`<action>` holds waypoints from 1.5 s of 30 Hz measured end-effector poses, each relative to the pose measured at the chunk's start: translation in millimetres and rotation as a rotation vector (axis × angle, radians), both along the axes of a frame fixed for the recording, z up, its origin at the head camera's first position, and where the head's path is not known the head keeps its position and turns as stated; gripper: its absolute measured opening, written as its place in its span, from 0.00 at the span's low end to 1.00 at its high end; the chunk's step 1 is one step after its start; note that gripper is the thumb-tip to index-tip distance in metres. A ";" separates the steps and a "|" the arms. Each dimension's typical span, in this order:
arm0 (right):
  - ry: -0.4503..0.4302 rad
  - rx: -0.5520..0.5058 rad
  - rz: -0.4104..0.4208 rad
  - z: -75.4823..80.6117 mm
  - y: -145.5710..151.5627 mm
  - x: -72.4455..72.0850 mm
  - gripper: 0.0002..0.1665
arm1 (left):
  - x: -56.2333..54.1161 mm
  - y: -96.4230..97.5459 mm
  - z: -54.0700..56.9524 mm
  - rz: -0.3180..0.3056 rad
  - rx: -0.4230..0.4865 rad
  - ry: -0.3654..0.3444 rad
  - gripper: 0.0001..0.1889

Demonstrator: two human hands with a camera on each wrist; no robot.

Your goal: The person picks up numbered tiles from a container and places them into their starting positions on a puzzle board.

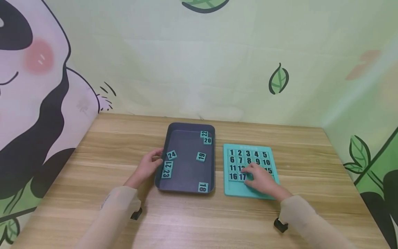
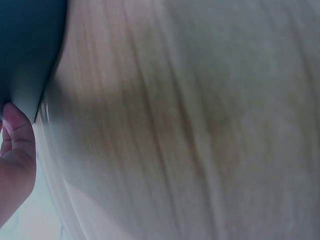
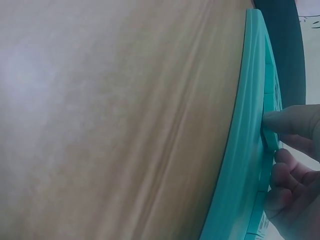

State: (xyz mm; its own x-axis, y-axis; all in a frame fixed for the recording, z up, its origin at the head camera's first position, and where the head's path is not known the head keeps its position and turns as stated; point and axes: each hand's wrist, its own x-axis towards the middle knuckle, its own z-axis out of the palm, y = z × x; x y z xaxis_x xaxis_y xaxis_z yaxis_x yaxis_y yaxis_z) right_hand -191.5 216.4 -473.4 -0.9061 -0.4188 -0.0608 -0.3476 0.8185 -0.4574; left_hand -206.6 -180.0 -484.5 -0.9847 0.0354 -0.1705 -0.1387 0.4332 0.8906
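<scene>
A teal number board point(image 1: 231, 189) lies flat, bearing rows of small numbered tiles starting with 1 to 5. Over its lower rows is my right hand point(image 1: 259, 178); thumb and forefinger pinch the 17 tile point(image 1: 242, 177), beside the 16 tile point(image 1: 233, 176). In the right wrist view the thumb point(image 3: 285, 121) presses at the edge of a tile in the board, other fingers curled. Some tiles are hidden under this hand. My left hand point(image 1: 147, 167) grips the left rim of a dark tray point(image 1: 186, 190), thumb on the edge.
Loose tiles lie scattered in the tray: 24 point(image 1: 171, 154), 21 point(image 1: 168, 165) and 23 point(image 1: 166, 173) at left; 22 point(image 1: 204, 134), 20 point(image 1: 207, 140), 19 point(image 1: 201, 156) and 18 point(image 1: 203, 187) at right. A wooden table point(image 1: 186, 221) meets a painted wall point(image 1: 199, 69) behind.
</scene>
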 end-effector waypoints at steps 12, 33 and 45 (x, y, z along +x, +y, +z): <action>0.048 0.019 0.023 10.5 -10.6 -0.6 0.25 | -0.7 -0.3 -1.9 -0.005 0.013 0.007 0.24; 0.096 0.015 0.342 40.0 -97.4 -1.6 0.22 | -0.1 -0.8 -0.4 -0.005 0.010 0.019 0.24; 0.169 0.321 0.523 34.8 -127.0 -5.3 0.23 | 0.0 -1.5 -1.4 -0.006 0.011 0.007 0.24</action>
